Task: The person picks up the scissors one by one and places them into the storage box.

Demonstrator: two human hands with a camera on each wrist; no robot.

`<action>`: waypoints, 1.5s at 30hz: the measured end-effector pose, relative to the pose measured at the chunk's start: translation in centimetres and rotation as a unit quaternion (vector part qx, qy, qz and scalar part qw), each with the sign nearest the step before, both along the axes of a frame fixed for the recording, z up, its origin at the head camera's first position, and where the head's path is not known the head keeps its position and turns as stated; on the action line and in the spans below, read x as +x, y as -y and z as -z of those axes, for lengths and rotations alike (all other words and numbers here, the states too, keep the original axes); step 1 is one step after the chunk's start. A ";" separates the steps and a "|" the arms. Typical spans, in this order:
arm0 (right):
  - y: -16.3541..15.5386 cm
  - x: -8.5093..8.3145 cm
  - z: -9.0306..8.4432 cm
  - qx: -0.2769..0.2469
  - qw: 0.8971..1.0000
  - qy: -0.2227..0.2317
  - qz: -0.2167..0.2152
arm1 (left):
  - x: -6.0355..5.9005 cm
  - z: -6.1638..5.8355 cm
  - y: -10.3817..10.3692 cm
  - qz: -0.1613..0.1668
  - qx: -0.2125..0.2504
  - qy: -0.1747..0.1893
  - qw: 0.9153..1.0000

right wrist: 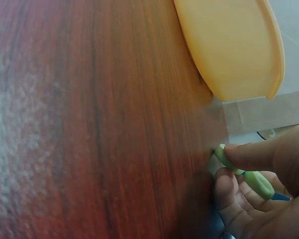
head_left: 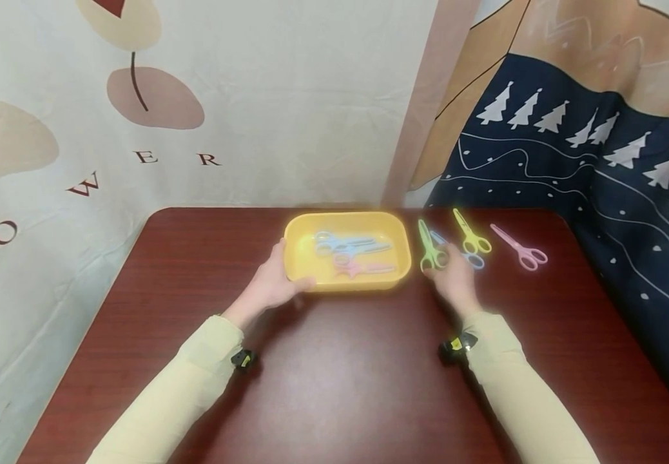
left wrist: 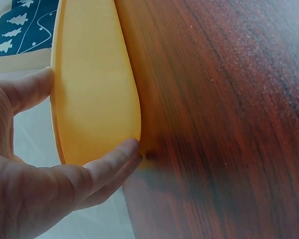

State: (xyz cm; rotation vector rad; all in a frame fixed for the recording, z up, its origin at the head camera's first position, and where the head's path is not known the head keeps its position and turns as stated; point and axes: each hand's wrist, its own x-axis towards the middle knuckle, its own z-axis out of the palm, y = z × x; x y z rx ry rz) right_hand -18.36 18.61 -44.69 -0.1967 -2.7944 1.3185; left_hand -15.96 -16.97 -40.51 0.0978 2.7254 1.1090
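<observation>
Pale yellow sleeves [head_left: 178,393] reach over the dark red worktop [head_left: 340,386], and the left hand [head_left: 267,283] grips the near left corner of the yellow tray [head_left: 294,258], thumb on its rim and fingers curled under its side. To the right, the right hand [head_left: 456,277] pinches the handle of the green scissors [head_left: 429,248], which lie on the worktop just right of the tray. Blue scissors [head_left: 474,259], yellow scissors [head_left: 469,232] and pink scissors [head_left: 520,248] lie further right, while a blue pair [head_left: 343,243] and a pink pair [head_left: 360,266] rest inside the tray.
</observation>
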 end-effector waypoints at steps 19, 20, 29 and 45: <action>-1.2 0.1 -0.5 -0.069 0.997 -0.019 0.033 | 0.1 0.1 0.0 -0.001 0.002 -0.001 1.000; -1.3 0.1 -0.6 -0.067 0.997 -0.024 0.032 | 0.1 0.2 0.0 -0.001 0.001 0.000 1.000; -1.4 0.3 -1.7 -0.090 0.995 -0.038 0.024 | 0.0 0.1 0.0 -0.002 0.005 -0.002 1.000; -1.8 0.6 -3.2 -0.083 0.995 -0.053 -0.005 | 0.1 0.0 0.1 -0.001 0.007 -0.006 1.000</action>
